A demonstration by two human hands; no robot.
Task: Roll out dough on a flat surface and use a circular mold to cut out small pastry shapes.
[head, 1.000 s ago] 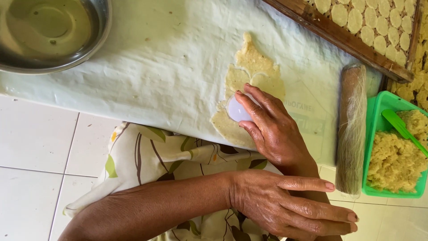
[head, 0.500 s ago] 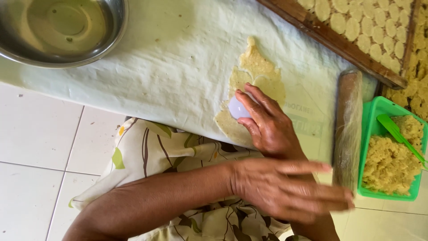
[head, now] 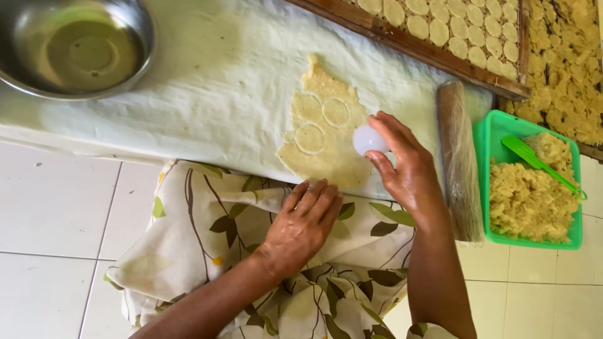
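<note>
1. Gripping a small white round cutter (head: 367, 139), the right hand (head: 405, 166) hovers at the edge of the rolled dough (head: 326, 147).
2. Left hand (head: 301, 226) lies flat and unclenched on leaf-printed cloth (head: 207, 220).

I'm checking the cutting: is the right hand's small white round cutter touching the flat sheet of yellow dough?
Cannot tell. In the head view the white round cutter in the right hand overlaps the dough sheet's right edge, but contact isn't plain.

One camera on my head, looking straight down, close over my lap, my hands (head: 352, 194) and the dough (head: 323, 135) on the cloth (head: 220, 81); tiled floor (head: 56, 201) left.
</note>
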